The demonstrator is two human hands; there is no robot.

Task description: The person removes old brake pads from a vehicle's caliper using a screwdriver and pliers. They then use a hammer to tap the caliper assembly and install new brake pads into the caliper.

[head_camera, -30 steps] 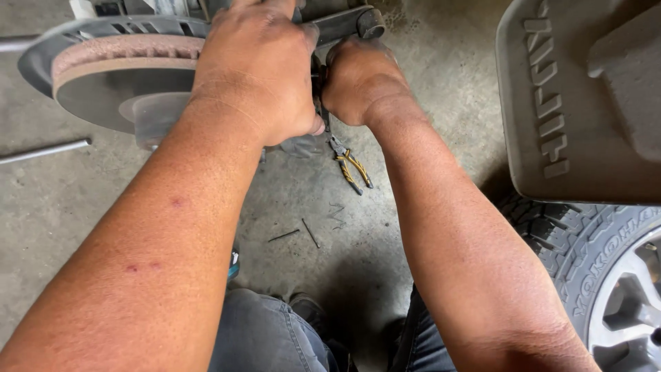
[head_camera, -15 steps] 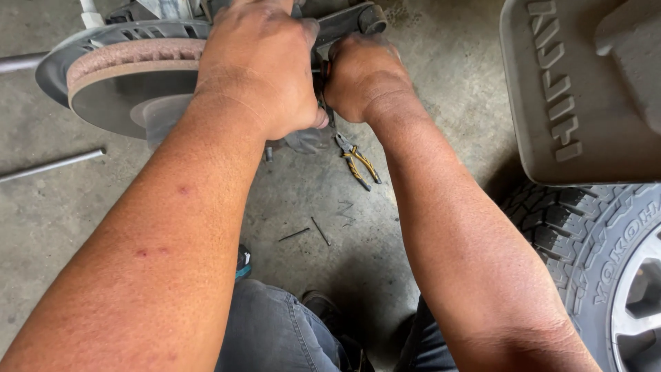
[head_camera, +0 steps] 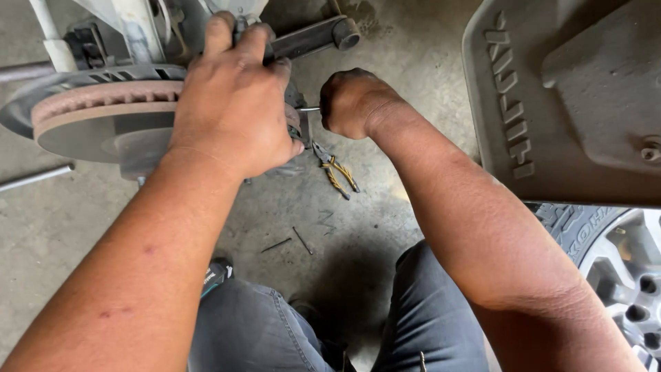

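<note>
Head view. The left hand (head_camera: 234, 103) lies cupped over the outer edge of the brake disc (head_camera: 103, 117), fingers curled shut around the dark brake part (head_camera: 296, 117) mounted at the disc's near rim; the part itself is mostly hidden under the palm. The right hand (head_camera: 354, 103), just beside the left, is closed in a fist around a thin metal pin (head_camera: 310, 109) whose tip meets that brake part between the two hands. A dark arm with a round bushing (head_camera: 317, 38) runs above both hands.

Below the right hand, pliers (head_camera: 335, 169) with yellow handles lie on the concrete floor (head_camera: 385, 62); two small loose nails or clips (head_camera: 292, 241) lie nearer the person's knees (head_camera: 413, 310). A metal rod (head_camera: 34, 178) lies on the floor well to the left of the left hand.

Risks, as judged: the pin could slip off the part and jab the left fingers, since the hands work almost touching; the part could drop onto the pliers if the left grip loosens.

Room: free floor lies below and between the forearms. To the right of the right arm, a grey mud flap (head_camera: 571, 103) and a tyre (head_camera: 606, 241) stand close and limit elbow swing. The disc edge bounds the left.
</note>
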